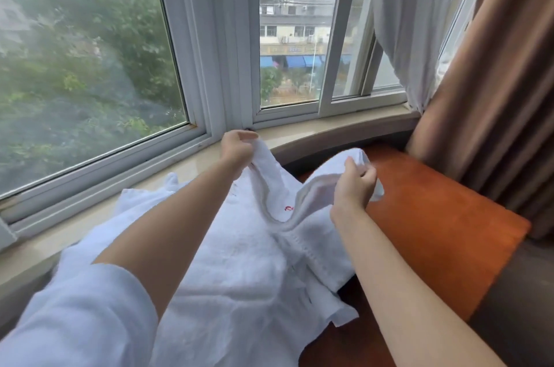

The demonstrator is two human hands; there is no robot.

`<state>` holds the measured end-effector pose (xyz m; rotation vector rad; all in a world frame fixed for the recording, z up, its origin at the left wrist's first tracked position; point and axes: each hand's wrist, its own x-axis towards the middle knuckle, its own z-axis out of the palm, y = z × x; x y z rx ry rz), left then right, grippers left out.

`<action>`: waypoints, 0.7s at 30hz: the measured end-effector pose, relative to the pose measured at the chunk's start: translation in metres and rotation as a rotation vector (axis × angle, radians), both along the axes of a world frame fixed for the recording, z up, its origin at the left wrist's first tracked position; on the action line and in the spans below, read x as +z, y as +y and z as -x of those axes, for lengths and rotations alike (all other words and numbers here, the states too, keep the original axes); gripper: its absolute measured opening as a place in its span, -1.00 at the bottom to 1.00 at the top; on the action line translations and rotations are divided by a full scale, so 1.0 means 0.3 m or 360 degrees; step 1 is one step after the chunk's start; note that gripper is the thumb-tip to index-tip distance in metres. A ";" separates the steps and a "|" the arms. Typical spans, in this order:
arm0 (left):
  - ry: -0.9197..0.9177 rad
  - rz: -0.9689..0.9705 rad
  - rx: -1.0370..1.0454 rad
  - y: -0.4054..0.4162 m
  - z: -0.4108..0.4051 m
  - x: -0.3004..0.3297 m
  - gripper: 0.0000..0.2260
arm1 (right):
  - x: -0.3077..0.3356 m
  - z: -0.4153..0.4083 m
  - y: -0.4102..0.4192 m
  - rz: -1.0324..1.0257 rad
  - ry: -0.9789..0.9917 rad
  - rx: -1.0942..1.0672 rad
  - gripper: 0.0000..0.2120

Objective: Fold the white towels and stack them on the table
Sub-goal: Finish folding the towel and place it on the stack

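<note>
At the left of centre the left hand [238, 147] is curled tight on one far corner of the white towel [251, 270], holding it up near the pale window sill [323, 129]; right of centre the right hand [355, 183] pinches the other far corner between thumb and bent fingers, raised over the orange-brown table [443, 216]. The towel fills the lower middle of the frame, most of it lying spread on the table with its left part draped toward the sill, and its far edge sags in a deep dip between the two hands, where a small red mark [288, 208] shows. Its long axis seems to run from the bottom of the frame up toward the window, the held short edge pointing at the glass, though the near end is hidden under the left sleeve [75, 315]. The likely trouble is that slack middle: if the hands are not drawn apart before the edge is brought over, the fold will probably land creased and crooked. The left portion could also drag along the sill, and the loose flap at lower right could slip off the table edge and pull the cloth askew.
</note>
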<state>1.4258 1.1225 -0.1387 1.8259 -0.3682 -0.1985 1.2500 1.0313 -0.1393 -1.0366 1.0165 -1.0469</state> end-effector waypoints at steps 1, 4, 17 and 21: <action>-0.0069 0.0040 0.0035 -0.016 -0.047 0.021 -0.52 | 0.022 -0.021 -0.017 0.0062 -0.0086 -0.0009 -0.89; -0.0210 -0.0002 0.0120 -0.055 -0.207 0.042 -0.55 | 0.001 -0.056 -0.050 0.0185 -0.0343 -0.0101 -0.89; 0.0301 -0.0723 -0.0265 -0.181 -0.119 -0.424 -0.57 | -0.471 -0.010 -0.113 -0.0666 0.0483 0.0201 -0.52; 0.0783 -0.0436 -0.0138 -0.220 -0.069 -0.466 -0.48 | -0.413 0.001 -0.130 -0.0517 0.0225 0.0292 -0.72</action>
